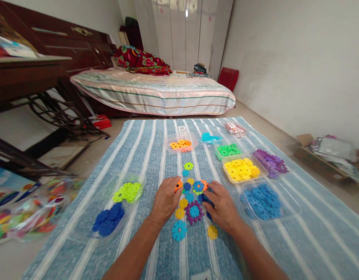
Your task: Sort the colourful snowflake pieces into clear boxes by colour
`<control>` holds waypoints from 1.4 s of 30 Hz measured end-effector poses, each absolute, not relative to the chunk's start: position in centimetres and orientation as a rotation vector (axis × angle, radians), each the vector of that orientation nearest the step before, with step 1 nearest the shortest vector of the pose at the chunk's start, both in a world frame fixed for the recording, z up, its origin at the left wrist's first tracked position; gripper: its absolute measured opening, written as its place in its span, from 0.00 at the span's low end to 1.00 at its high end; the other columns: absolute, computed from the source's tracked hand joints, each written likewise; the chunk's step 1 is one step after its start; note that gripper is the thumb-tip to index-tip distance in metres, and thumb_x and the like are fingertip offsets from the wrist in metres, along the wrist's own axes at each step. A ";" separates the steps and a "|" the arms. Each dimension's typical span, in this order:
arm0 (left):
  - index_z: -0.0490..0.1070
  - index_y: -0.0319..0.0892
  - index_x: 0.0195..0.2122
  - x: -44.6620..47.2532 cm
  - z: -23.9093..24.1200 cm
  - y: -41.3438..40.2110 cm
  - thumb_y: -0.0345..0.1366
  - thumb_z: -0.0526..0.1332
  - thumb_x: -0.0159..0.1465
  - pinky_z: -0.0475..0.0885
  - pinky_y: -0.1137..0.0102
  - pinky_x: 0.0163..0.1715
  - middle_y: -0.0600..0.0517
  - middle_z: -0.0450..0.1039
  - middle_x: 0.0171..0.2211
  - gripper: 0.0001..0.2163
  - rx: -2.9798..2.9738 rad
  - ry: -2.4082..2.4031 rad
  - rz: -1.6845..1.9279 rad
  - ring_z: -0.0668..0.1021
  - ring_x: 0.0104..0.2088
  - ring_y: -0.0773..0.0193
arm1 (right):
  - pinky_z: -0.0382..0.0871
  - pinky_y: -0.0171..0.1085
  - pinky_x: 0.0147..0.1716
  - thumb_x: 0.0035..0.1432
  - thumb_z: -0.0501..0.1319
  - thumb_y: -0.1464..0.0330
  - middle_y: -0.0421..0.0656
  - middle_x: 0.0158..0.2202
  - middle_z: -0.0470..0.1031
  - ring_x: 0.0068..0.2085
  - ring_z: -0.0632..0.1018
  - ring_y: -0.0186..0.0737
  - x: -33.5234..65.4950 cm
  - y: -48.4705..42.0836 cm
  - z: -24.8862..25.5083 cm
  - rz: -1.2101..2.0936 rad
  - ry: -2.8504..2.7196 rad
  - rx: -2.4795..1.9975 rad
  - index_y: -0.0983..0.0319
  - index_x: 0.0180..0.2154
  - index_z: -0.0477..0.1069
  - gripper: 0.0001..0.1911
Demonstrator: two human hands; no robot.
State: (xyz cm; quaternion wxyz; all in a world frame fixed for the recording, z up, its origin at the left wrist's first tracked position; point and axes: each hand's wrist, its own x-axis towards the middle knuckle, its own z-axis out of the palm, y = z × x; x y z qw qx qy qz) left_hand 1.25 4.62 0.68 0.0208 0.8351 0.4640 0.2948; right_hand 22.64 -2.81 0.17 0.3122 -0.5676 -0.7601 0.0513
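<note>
In the head view, a flat cluster of notched plastic discs lies between my hands on the striped cloth. My left hand point(166, 198) is closed at its left side, fingers together on an orange disc point(178, 186). On the right, my right hand point(224, 204) curls its thumb and fingers around dark blue discs point(208, 195), partly hidden by them. Between the hands are a blue-and-yellow disc point(198, 187) and a purple gear-edged piece point(189, 215) with a light blue disc in its middle. A light blue disc point(179, 230) and a yellow disc point(212, 232) lie nearer me.
Clear trays of yellow discs point(242, 170), blue discs point(262, 201), green discs point(228, 150) and purple discs point(271, 161) stand right. Orange discs point(181, 145) are at the back. Left, one tray holds lime discs point(128, 192) and dark blue discs point(108, 219). A bed point(168, 95) stands beyond.
</note>
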 end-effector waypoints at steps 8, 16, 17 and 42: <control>0.71 0.39 0.43 0.2 1.2 4.7 0.33 0.52 0.62 0.72 0.61 0.44 0.45 0.75 0.38 0.12 2.508 1.611 0.894 0.75 0.41 0.57 | 0.63 0.51 0.55 0.57 0.58 0.68 0.48 0.51 0.70 0.55 0.68 0.48 23.3 -2.7 -0.7 0.143 -1.939 -1.562 0.59 0.44 0.74 0.12; 0.73 0.38 0.41 0.3 1.5 4.7 0.31 0.51 0.60 0.68 0.57 0.51 0.41 0.71 0.46 0.13 2.579 1.672 0.824 0.71 0.49 0.53 | 0.64 0.53 0.54 0.54 0.61 0.66 0.51 0.52 0.69 0.55 0.68 0.51 23.2 -2.5 -0.5 0.082 -1.990 -1.609 0.61 0.45 0.73 0.15; 0.74 0.38 0.39 0.3 1.5 4.6 0.31 0.51 0.61 0.68 0.57 0.52 0.41 0.71 0.46 0.12 2.590 1.644 0.819 0.71 0.50 0.53 | 0.64 0.53 0.54 0.55 0.60 0.67 0.51 0.52 0.69 0.55 0.68 0.51 23.1 -2.4 -0.4 0.078 -2.007 -1.609 0.61 0.45 0.73 0.15; 0.72 0.42 0.30 2.2 4.0 2.5 0.38 0.58 0.59 0.69 0.69 0.34 0.54 0.74 0.27 0.07 1.937 1.241 0.922 0.74 0.30 0.65 | 0.69 0.42 0.45 0.59 0.57 0.64 0.46 0.39 0.76 0.43 0.76 0.41 22.0 -2.6 1.9 0.405 -1.506 -1.402 0.59 0.28 0.74 0.10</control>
